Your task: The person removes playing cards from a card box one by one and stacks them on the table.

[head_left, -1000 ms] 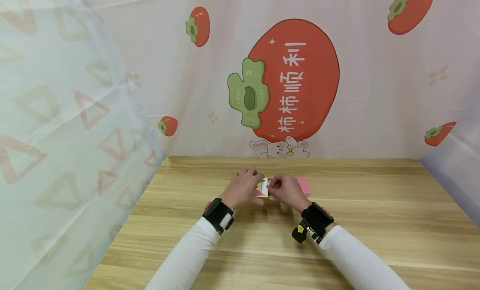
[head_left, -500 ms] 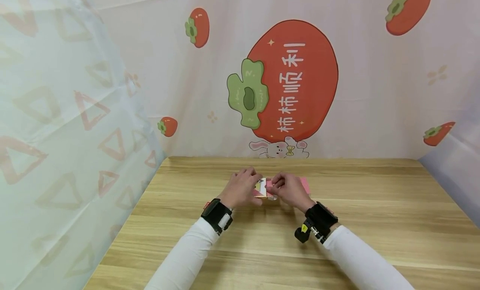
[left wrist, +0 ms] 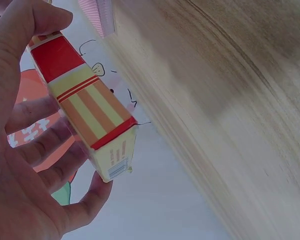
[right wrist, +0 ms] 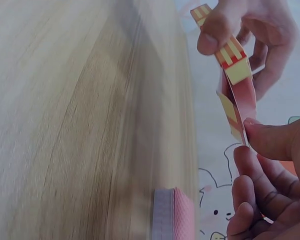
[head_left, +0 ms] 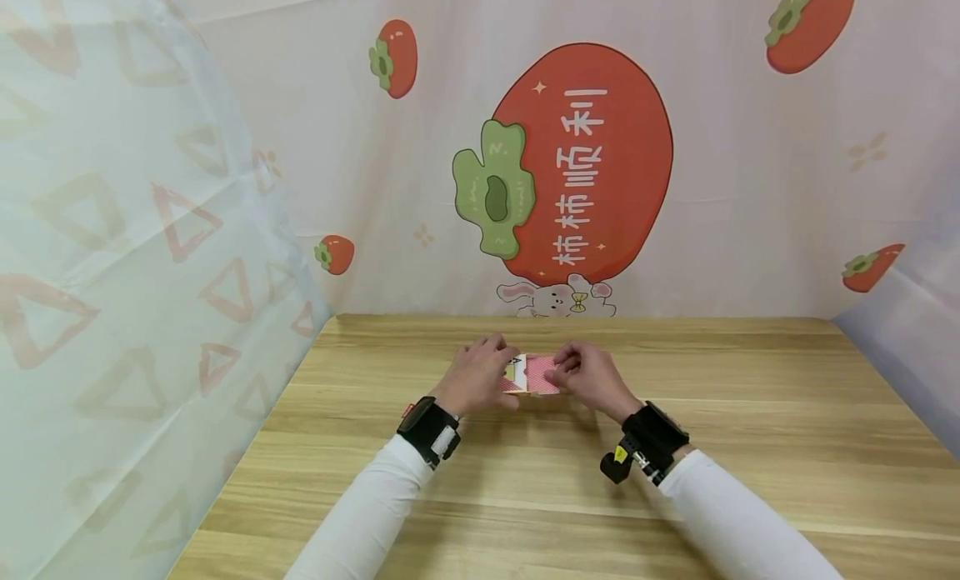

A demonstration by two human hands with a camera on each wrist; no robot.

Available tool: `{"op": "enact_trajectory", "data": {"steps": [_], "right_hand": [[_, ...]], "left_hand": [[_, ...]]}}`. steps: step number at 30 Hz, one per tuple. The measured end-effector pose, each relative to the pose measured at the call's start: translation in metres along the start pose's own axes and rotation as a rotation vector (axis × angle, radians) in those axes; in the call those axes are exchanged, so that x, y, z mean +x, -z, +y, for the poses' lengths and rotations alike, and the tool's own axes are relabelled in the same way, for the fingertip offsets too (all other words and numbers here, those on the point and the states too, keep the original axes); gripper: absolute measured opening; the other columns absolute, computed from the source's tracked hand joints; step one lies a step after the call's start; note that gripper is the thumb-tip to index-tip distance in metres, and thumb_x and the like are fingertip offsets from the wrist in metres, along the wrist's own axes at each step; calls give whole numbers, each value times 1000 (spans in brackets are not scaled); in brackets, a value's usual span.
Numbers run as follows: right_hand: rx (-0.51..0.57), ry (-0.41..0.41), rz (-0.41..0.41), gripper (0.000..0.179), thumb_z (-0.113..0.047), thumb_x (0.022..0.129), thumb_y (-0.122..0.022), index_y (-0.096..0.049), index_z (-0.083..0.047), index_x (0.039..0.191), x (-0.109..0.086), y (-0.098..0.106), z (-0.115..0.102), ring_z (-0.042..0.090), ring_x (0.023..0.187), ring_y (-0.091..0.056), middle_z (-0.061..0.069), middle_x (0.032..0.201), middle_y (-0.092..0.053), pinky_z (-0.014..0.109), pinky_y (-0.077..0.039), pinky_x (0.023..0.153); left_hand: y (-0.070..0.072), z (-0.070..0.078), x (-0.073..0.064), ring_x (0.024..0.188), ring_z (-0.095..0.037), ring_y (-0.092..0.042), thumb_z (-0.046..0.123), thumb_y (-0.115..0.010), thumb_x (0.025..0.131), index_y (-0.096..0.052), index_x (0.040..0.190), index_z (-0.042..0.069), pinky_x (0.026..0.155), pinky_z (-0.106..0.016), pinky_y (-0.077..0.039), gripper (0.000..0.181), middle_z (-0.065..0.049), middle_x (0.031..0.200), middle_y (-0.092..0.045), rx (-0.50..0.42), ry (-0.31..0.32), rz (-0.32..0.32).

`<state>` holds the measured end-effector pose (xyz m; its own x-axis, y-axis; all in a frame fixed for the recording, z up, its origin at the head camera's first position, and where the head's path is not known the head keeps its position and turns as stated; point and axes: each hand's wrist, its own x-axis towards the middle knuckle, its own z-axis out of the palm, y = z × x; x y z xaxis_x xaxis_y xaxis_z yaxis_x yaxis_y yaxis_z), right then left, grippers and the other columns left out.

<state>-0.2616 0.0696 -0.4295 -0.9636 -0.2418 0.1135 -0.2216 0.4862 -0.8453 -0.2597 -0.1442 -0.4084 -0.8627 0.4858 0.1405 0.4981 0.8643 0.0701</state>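
My left hand (head_left: 477, 378) grips a playing card box (left wrist: 85, 95), striped yellow and orange with red bands. The thumb lies on one narrow side and the fingers on the opposite side. From the box's end, an open flap (right wrist: 227, 111) sticks out. A pink-backed playing card (head_left: 542, 375) extends partway out of the box. Thumb and forefinger of my right hand (head_left: 592, 384) pinch the card's outer end. A stack of playing cards (right wrist: 165, 215) with pink backs sits on the table close by, mostly hidden behind the right hand in the head view.
The wooden table (head_left: 525, 497) reaches back to a white cloth backdrop (head_left: 720, 255) printed with persimmons and a rabbit. Another printed cloth (head_left: 135, 313) hangs along the left side. Both wrists wear black straps with devices.
My right hand has moved to the right, away from the box, and more of the pink card shows outside it. The left hand has stayed nearly in place, gripping the box.
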Motion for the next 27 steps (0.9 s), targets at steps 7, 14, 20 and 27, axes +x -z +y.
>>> {"op": "enact_trajectory", "data": {"steps": [7, 14, 20, 27], "right_hand": [[-21, -3, -12, 27, -21, 79, -70, -56, -5, 95, -2, 7, 5, 17, 70, -57, 6, 83, -58, 30, -46, 61], [-144, 62, 11, 29, -26, 77, -72, -57, -9, 95, 0, 14, 1, 20, 80, -53, 5, 89, -57, 32, -45, 67], [-302, 239, -50, 35, -34, 71, -76, -60, -16, 96, 7, 16, -6, 28, 104, -49, 4, 114, -51, 39, -43, 83], [-385, 409, -192, 30, -34, 66, -80, -59, -20, 83, 10, 12, -12, 21, 115, -43, -2, 125, -45, 35, -39, 92]], "left_hand": [[-1, -4, -3, 104, -20, -44, 50, -77, 62, -55, 125, 18, 86, -50, -37, 74, 1, 108, -46, -14, 8, -1], [0, -6, -5, 101, -17, -43, 48, -77, 63, -54, 126, 18, 85, -47, -37, 73, 2, 108, -46, -19, 5, 1], [-1, -7, -5, 100, -18, -43, 51, -77, 62, -55, 124, 19, 83, -47, -38, 72, 2, 107, -46, -11, -3, 7], [0, -5, -6, 103, -19, -44, 53, -76, 62, -56, 123, 20, 81, -47, -39, 72, 2, 108, -46, 16, -11, 6]]}}
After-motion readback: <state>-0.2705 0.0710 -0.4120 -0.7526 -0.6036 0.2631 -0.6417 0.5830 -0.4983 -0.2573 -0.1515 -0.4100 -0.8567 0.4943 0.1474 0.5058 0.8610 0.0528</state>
